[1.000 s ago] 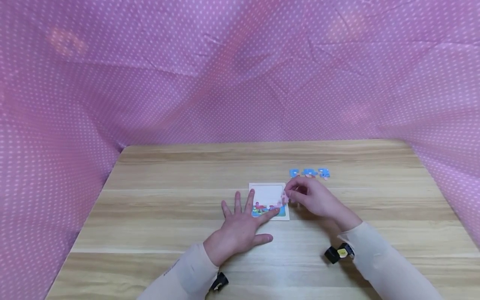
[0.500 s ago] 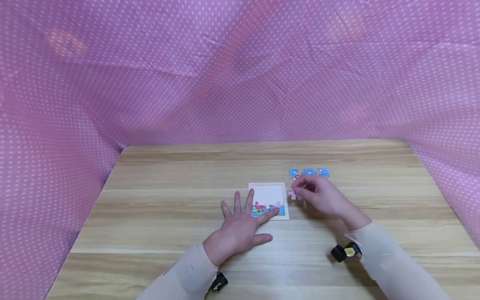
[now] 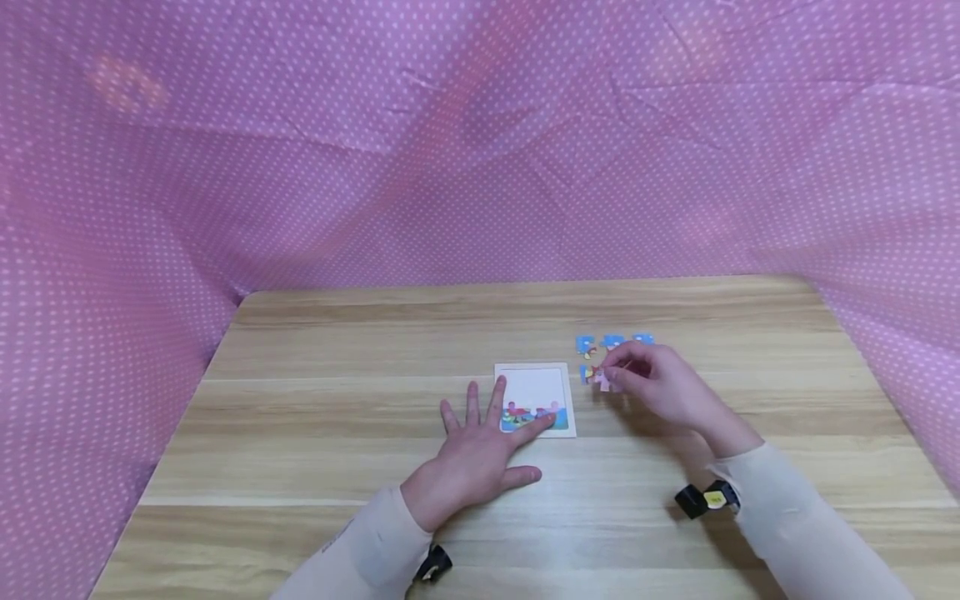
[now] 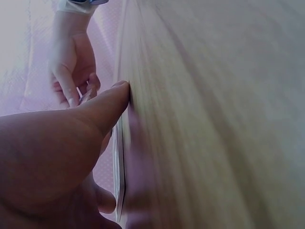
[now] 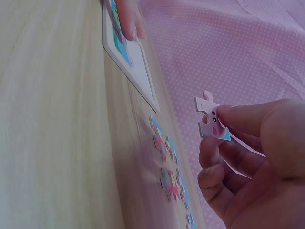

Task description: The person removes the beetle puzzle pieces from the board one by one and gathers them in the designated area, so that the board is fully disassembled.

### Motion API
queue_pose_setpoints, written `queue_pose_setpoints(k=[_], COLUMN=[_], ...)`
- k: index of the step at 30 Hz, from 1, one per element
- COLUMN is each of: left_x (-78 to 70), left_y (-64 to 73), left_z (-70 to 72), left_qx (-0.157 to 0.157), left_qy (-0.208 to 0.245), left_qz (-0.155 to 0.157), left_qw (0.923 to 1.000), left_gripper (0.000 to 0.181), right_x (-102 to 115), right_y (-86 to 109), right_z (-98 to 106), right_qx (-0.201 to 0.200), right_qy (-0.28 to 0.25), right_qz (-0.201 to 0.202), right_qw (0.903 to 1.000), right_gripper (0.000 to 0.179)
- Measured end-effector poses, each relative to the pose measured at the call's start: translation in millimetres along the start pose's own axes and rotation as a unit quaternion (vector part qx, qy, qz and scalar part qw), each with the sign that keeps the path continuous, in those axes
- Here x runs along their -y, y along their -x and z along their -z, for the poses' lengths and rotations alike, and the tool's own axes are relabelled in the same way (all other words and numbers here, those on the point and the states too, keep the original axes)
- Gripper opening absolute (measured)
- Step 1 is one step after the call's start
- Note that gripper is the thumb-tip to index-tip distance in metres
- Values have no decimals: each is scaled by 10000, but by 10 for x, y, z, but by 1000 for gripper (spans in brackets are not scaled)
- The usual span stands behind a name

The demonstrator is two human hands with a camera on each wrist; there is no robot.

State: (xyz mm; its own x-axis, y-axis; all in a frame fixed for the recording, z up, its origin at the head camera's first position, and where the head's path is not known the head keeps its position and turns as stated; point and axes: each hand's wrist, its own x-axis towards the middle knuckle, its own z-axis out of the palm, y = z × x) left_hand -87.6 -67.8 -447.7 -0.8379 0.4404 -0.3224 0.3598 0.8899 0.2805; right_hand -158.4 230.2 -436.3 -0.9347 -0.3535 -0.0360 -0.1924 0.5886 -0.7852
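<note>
My right hand [image 3: 660,390] pinches a pink jigsaw piece [image 5: 211,119] between thumb and fingers, right of the puzzle tray and over the loose pieces. A face with black eyes and a bit of blue edge show on that piece in the right wrist view. My left hand [image 3: 472,467] lies with spread, straight fingers, its index finger across the lower part of the white-rimmed puzzle tray [image 3: 572,400]. Fitted pieces [image 3: 517,417] with a colourful picture fill the tray's near strip, partly hidden by the finger. The tray's bare white base [image 3: 532,385] shows behind them.
A row of blue loose pieces [image 3: 585,344] lies behind my right hand. Another loose piece [image 3: 586,374] lies just left of its fingertips; the hand partly covers others. The wooden table [image 3: 360,333] reaches back to a pink dotted cloth [image 3: 480,167].
My right hand has drawn back from the tray's right edge, moving rightward with the pink piece still pinched. Loose pieces it covered before now show. My left hand stays on the tray.
</note>
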Motion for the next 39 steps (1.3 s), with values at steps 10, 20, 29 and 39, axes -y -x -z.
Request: queue_pose_setpoints(k=[10, 20, 29, 39], left_x=[25, 47, 39, 36], left_y=[33, 22, 17, 19], left_z=[-13, -13, -2, 6], left_qx=[-93, -54, -1, -23], left_qy=[73, 30, -3, -102], left_qz=[-64, -79, -47, -69], left_qw=[9999, 9999, 10000, 9999], left_gripper=[74, 72, 71, 70], right_x=[-118, -262, -415, -507], right_y=[62, 69, 32, 6], right_z=[125, 223, 267, 304], right_qx=[-179, -284, -334, -267], right_qy=[-7, 59, 300, 385], right_qz=[-135, -275, -444, -529], right_qw=[9997, 9992, 9980, 9975], right_gripper=[19, 18, 19, 20])
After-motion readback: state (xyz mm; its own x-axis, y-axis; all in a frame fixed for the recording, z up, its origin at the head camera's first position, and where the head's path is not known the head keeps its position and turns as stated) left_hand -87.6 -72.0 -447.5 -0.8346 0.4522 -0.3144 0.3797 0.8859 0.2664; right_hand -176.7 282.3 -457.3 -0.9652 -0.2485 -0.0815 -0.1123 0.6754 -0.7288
